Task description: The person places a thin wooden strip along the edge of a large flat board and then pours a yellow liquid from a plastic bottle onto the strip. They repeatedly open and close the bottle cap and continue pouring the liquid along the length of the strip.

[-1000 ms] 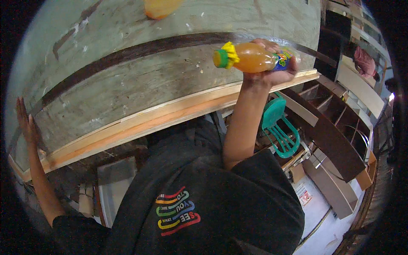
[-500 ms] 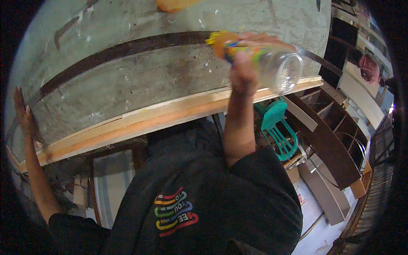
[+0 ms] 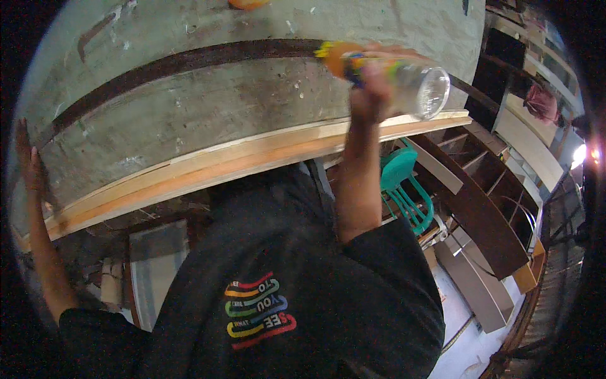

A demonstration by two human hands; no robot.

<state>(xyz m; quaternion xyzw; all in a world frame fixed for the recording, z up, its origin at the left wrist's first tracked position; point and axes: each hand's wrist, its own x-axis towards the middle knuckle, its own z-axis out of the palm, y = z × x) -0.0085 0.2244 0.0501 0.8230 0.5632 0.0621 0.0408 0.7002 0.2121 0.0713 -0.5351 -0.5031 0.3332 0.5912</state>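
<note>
My right hand point(image 3: 374, 81) is wrapped round a clear plastic bottle point(image 3: 413, 88) with a colourful label and an orange-and-yellow top. The bottle lies tilted almost on its side, its top to the left, over the dark brown strip point(image 3: 189, 68) that runs across the worn grey-green tabletop point(image 3: 240, 101). Motion blurs the bottle and fingers a little; what comes out of it, if anything, cannot be made out. At the far left my left hand point(image 3: 30, 161) rests with fingers stretched out near the left end of the strip, beside the table edge.
Pale wooden strips point(image 3: 252, 156) lie along the near table edge. An orange object point(image 3: 248, 3) sits at the far side, partly cut off. To the right stand a green plastic chair point(image 3: 399, 169), a dark brown shelf unit point(image 3: 483, 211) and a grey-brown box-like panel point(image 3: 476, 284).
The view has shifted slightly. My right hand still grips the bottle, which has moved slightly rightward along the strip. My left hand stays at the left edge.
</note>
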